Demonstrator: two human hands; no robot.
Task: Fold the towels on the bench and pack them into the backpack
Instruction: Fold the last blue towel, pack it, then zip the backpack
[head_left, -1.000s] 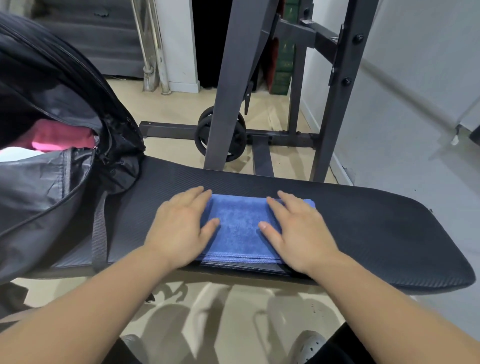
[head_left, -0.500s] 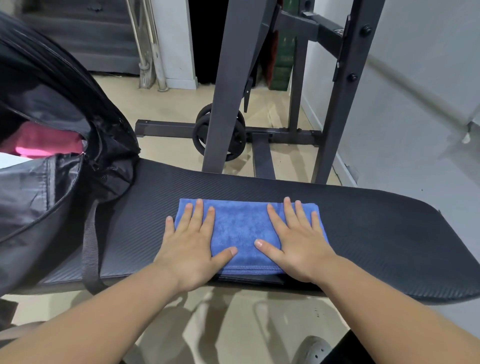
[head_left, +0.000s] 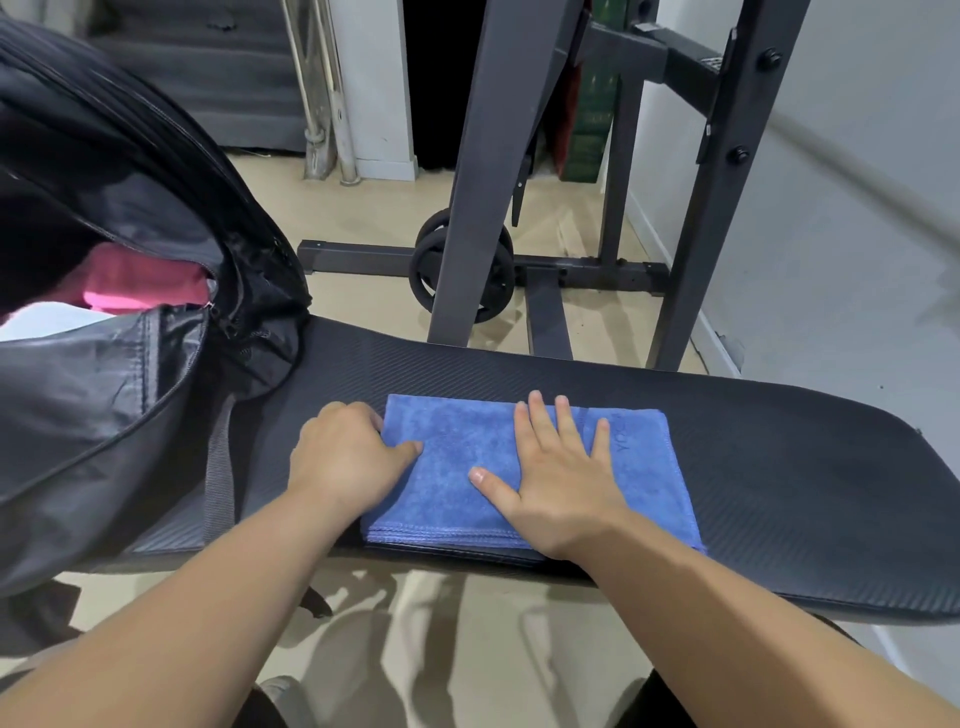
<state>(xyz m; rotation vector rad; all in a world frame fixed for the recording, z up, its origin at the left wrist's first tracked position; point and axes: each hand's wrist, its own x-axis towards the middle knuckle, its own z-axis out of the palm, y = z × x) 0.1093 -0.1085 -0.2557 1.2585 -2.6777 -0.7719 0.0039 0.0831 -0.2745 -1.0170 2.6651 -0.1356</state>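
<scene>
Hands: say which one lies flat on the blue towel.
The right hand: its fingers are spread straight on the blue towel. The left hand curls round the towel's left edge, thumb on top.

Under the right hand (head_left: 558, 483), the towel (head_left: 452, 499) is plain mid-blue with matching blue edge stitching. The bench pad (head_left: 779, 467) beneath it is black with a fine diagonal ribbed weave. Left of the left hand (head_left: 345, 457), the backpack (head_left: 130, 208) is black with a shiny grey lining, and magenta-pink cloth (head_left: 140, 280) shows inside. Beyond the hands, the rack frame (head_left: 478, 182) is dark grey, the weight plates (head_left: 426, 270) are black and the floor (head_left: 374, 208) is beige.
</scene>
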